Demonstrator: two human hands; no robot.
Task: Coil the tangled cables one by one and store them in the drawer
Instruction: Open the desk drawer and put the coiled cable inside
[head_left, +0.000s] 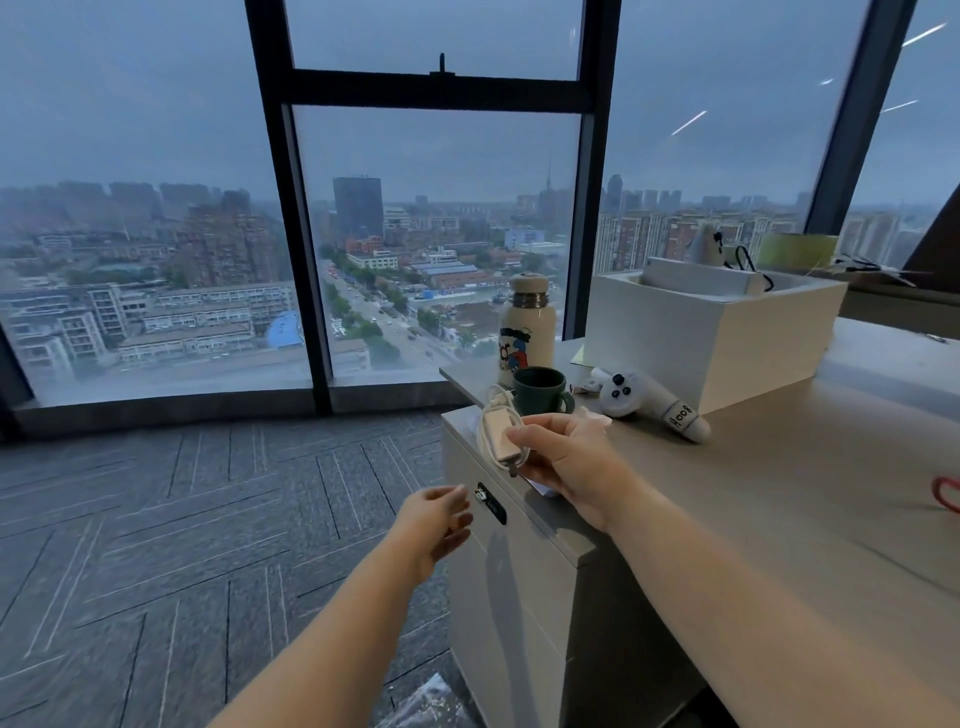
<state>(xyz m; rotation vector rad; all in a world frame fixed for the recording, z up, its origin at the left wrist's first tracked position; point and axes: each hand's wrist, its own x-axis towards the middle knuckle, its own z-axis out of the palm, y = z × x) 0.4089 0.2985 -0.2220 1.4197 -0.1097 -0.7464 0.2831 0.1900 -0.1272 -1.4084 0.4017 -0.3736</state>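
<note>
The right hand (558, 462) holds a coiled white cable (500, 431) above the drawer unit (524, 587); the left hand (439, 525), fingers relaxed, reaches toward its lock (491, 501).

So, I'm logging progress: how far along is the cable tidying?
Done: the white charger cable looks coiled. In hand: the right hand holds it while the left hand reaches toward the drawer front, which looks shut. Left: opening the drawer, storing this coil, then the red cable at the right edge of the desk.

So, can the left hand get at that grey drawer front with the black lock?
Probably yes: the left hand is open beside the grey drawer front, next to its black lock, nothing between them.
</note>
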